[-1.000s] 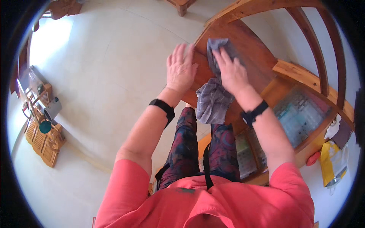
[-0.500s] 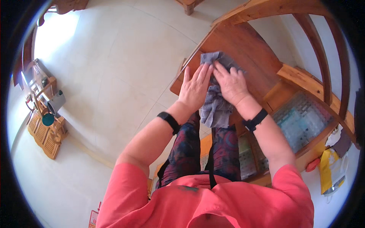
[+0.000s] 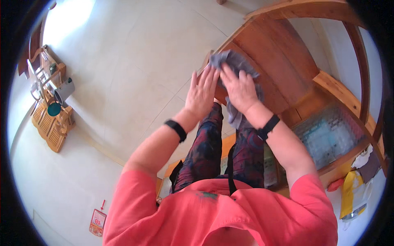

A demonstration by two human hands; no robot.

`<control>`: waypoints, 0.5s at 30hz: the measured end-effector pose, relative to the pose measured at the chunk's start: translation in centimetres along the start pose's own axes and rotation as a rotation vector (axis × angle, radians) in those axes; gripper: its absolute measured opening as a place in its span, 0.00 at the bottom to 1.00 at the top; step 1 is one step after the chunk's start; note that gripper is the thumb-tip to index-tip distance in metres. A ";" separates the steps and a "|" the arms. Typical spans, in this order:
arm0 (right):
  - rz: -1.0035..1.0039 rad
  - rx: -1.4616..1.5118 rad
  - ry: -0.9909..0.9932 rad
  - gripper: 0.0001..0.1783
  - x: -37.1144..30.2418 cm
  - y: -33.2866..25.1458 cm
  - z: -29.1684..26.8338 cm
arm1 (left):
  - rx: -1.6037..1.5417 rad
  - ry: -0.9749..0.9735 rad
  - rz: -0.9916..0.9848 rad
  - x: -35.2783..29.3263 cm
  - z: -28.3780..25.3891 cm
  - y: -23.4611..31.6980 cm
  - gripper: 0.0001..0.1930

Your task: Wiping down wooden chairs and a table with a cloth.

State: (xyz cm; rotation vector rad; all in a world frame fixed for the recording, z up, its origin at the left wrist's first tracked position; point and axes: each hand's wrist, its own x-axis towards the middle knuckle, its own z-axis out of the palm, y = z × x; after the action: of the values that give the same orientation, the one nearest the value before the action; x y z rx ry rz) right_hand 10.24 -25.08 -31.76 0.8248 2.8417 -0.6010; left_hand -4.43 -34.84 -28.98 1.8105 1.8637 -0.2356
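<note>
Fingers (image 3: 230,74) of two hands (image 3: 200,98) (image 3: 243,92) lie at one grey cloth (image 3: 238,61), right ones atop.

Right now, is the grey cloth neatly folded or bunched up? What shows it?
Bunched up: the grey cloth lies in uneven creases, its outline irregular, under the right hand.

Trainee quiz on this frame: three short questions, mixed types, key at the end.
1. What lies directly under the right hand, over the reddish-brown wooden surface?
A) a sheet of paper
B) a grey cloth
C) a sponge

2. True or false: the left hand is clenched in a fist.

3. How many black wristbands does the person wear?

Key: 1: B. 2: False; it is open, with its fingers extended. 3: Two.
</note>
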 end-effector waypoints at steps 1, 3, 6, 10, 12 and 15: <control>-0.064 0.068 0.012 0.25 -1.4 -0.5 0.4 | -0.006 -0.052 -0.005 -2.3 0.6 0.5 0.38; -0.118 0.105 -0.071 0.27 -4.1 -0.7 0.0 | -0.032 -0.119 0.001 -5.6 1.7 2.5 0.37; -0.126 0.007 -0.228 0.30 -5.7 -0.3 -1.0 | -0.070 -0.146 -0.023 -5.8 2.7 4.5 0.35; -0.069 -0.016 -0.150 0.33 -2.1 0.2 -1.2 | -0.068 -0.007 -0.088 -2.8 1.6 3.3 0.33; 0.005 -0.040 -0.078 0.34 1.4 0.3 -1.7 | 0.000 0.039 -0.116 0.3 0.3 1.5 0.33; 0.038 -0.042 -0.027 0.34 3.2 -0.1 -1.3 | -0.106 0.215 -0.157 1.5 0.1 0.5 0.34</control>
State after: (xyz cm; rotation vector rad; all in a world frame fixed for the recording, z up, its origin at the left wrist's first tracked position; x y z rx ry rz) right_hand 7.48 -23.11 -31.26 0.8553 2.7973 -0.5412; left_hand -3.87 -33.52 -29.64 1.6756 2.1271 0.0032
